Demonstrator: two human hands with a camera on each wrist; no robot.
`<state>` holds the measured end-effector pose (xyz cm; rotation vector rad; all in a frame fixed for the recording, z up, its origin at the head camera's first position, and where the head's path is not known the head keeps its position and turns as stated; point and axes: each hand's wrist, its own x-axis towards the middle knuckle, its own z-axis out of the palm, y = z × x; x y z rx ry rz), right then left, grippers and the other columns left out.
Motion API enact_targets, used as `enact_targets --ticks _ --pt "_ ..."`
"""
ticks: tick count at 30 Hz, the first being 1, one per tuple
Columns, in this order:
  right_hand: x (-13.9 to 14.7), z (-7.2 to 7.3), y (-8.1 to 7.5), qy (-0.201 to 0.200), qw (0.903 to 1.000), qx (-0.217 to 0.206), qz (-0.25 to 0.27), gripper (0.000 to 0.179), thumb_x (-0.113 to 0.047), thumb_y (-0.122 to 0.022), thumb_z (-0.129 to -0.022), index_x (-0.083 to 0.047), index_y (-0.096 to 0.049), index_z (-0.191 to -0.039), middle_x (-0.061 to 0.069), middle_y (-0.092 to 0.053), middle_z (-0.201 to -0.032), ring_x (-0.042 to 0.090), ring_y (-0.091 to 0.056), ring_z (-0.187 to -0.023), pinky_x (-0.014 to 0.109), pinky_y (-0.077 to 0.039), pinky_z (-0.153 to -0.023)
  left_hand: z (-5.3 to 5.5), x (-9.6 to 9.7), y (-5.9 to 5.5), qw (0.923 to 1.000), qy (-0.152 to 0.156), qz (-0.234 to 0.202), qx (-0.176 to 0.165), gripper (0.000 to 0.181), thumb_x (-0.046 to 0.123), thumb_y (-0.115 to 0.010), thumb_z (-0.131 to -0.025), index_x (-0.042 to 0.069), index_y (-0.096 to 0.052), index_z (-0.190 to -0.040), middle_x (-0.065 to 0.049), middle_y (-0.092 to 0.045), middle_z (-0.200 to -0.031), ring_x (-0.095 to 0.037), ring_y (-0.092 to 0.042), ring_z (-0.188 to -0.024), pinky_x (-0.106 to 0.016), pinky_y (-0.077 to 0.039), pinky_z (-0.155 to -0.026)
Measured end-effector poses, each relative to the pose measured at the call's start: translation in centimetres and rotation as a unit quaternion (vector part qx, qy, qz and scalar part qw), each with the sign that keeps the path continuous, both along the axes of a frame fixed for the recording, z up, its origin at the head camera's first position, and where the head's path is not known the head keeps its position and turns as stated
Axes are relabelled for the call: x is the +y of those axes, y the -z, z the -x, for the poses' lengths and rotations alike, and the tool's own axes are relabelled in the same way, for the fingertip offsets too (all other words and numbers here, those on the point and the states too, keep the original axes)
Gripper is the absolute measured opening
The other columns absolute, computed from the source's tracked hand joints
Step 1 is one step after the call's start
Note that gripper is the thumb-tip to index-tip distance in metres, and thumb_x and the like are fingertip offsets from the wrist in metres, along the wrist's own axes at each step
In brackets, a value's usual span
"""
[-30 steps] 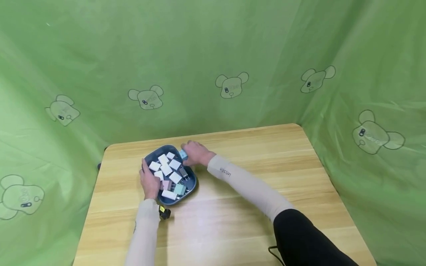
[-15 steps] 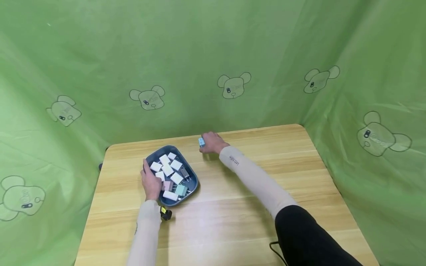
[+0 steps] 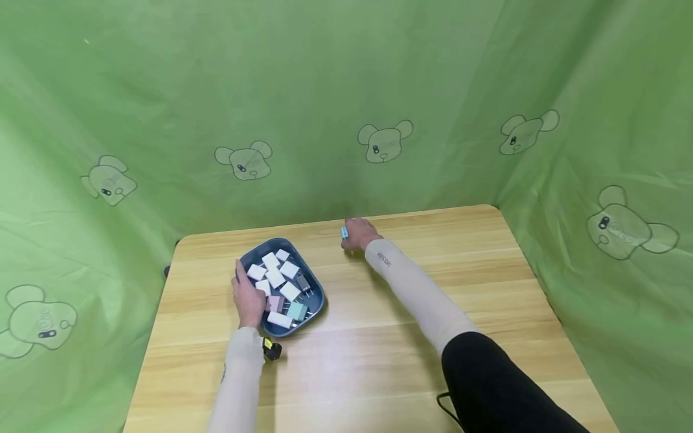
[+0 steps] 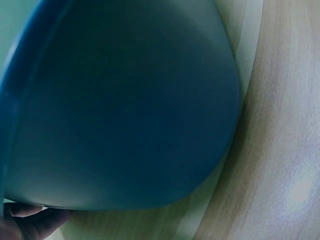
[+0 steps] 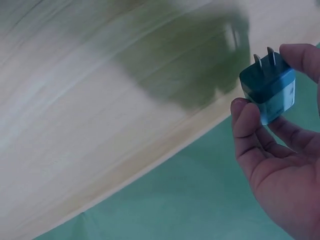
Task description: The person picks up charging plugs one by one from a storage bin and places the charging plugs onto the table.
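My right hand [image 3: 361,233] pinches a light blue plug charger [image 3: 344,233] between thumb and fingertips, low over the table's back edge. In the right wrist view, the two metal prongs of the charger [image 5: 270,85] point away from the palm. On the left, my left hand [image 3: 249,300] grips the near-left side of a dark blue plastic basin [image 3: 320,296]. Inside lie several white chargers [image 3: 275,278], a pink charger [image 3: 275,304], a mint green charger [image 3: 296,311] and a grey see-through one [image 3: 303,282]. The basin's outer wall [image 4: 130,110] fills most of the left wrist view.
The wooden table [image 3: 400,373] ends at a back edge just behind my right hand. Green curtain [image 3: 325,72] with printed bear heads hangs round it. A black wrist camera [image 3: 272,349] sits by my left wrist, and a dark cable [image 3: 448,406] lies near the right sleeve.
My right hand has moved away from the basin, right and back, with the light blue charger in its fingers. The left hand stays at the basin.
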<state>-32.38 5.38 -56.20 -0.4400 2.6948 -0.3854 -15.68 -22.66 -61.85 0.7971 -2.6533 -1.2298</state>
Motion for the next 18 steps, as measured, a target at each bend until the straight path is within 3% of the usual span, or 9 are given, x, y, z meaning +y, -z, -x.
enact_targets --ticks 9,18 --pt "0.5 -0.1 0.9 0.011 0.9995 0.004 -0.029 0.018 -0.019 -0.073 -0.087 -0.008 -0.061 -0.093 0.006 -0.062 -0.087 0.021 -0.059 -0.078 0.033 -0.055 -0.074 0.0 0.0 0.1 1.0 0.002 -0.003 0.008 0.107 -0.016 -0.054 -0.078 0.022 -0.004 -0.165 -0.03 -0.036 -0.152 -0.046 -0.049 -0.128 -0.057 -0.041 -0.117" --pt "0.5 -0.4 1.6 0.021 0.9989 0.008 -0.042 0.017 -0.016 -0.071 -0.087 -0.01 -0.056 -0.083 0.004 -0.056 -0.076 0.018 -0.055 -0.068 0.029 -0.052 -0.061 -0.1 -0.1 0.1 0.9999 0.005 -0.006 0.009 0.108 -0.017 -0.054 -0.077 0.022 -0.005 -0.165 -0.031 -0.035 -0.153 -0.048 -0.049 -0.13 -0.058 -0.041 -0.116"
